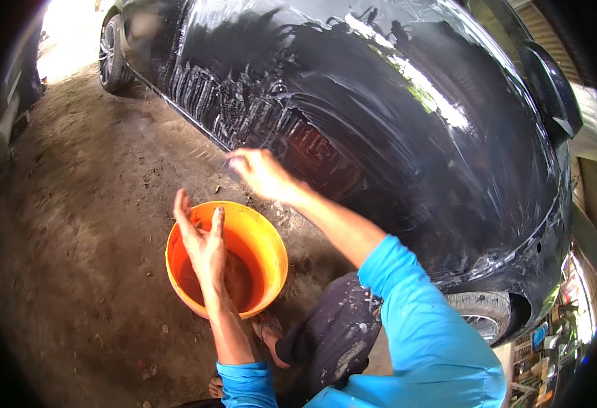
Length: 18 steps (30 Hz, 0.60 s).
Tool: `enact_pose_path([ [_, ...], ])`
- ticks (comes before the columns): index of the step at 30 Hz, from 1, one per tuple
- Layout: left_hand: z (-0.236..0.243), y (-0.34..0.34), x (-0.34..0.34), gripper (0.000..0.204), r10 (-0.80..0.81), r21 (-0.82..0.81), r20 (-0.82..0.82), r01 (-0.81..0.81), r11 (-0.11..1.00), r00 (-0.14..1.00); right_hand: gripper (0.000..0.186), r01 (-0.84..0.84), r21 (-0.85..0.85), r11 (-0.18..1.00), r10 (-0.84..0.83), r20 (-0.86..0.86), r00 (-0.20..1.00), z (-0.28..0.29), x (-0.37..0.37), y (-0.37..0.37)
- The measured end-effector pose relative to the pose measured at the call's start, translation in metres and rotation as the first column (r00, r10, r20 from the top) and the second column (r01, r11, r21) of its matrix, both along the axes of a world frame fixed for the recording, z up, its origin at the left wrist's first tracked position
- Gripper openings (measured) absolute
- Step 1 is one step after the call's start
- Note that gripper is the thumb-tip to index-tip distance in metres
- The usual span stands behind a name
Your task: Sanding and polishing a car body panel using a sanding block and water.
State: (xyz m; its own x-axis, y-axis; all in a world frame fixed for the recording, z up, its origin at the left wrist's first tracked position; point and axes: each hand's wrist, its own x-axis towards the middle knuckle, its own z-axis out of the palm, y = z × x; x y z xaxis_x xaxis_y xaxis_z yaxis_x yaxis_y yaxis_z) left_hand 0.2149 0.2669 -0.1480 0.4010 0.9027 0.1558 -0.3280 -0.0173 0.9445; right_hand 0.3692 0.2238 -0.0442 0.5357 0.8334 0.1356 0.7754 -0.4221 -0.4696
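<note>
Our left hand (207, 253), fingers spread loose, hangs over the orange bucket (269, 238), which stands on brown ground (94, 238) beside the streaked black car (407, 156); our right hand (261, 173) (blurred, so we cannot tell its grip) is nearby.

There are two bare hands, which are one left hand (206, 253) and one right hand (259, 171). Below the left hand is one orange bucket (271, 248). Beyond the right hand stands one black car (414, 163), and I count two of its wheels (487, 311): one far ahead and left of the hands, one to their right. Farther to their right is one side mirror (550, 88). Behind the hands are two feet (270, 333) and two blue sleeves (410, 292).
</note>
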Motion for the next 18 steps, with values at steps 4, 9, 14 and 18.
enact_pose_path([
  [4,-0.02,0.012,0.005,0.055,-0.364,-0.211,0.274,0.425,0.88,0.89,0.021,-0.127,0.17,0.977,0.17,-0.27,0.948,-0.038,-0.012,-0.038],
  [9,-0.036,0.01,0.02,0.014,-0.117,-0.255,0.253,0.183,0.949,0.96,0.018,0.004,0.254,0.967,0.147,-0.572,0.807,-0.049,-0.018,-0.04],
  [14,-0.048,0.005,0.024,0.041,-0.082,-0.575,0.688,0.61,0.546,0.722,0.025,0.179,0.103,0.978,-0.036,-0.768,0.639,-0.069,-0.022,-0.039],
  [18,-0.078,0.04,-0.002,0.048,-0.211,-0.549,0.528,0.52,0.654,0.823,0.037,0.123,0.123,0.985,0.067,-0.921,0.384,-0.118,-0.034,-0.008],
])
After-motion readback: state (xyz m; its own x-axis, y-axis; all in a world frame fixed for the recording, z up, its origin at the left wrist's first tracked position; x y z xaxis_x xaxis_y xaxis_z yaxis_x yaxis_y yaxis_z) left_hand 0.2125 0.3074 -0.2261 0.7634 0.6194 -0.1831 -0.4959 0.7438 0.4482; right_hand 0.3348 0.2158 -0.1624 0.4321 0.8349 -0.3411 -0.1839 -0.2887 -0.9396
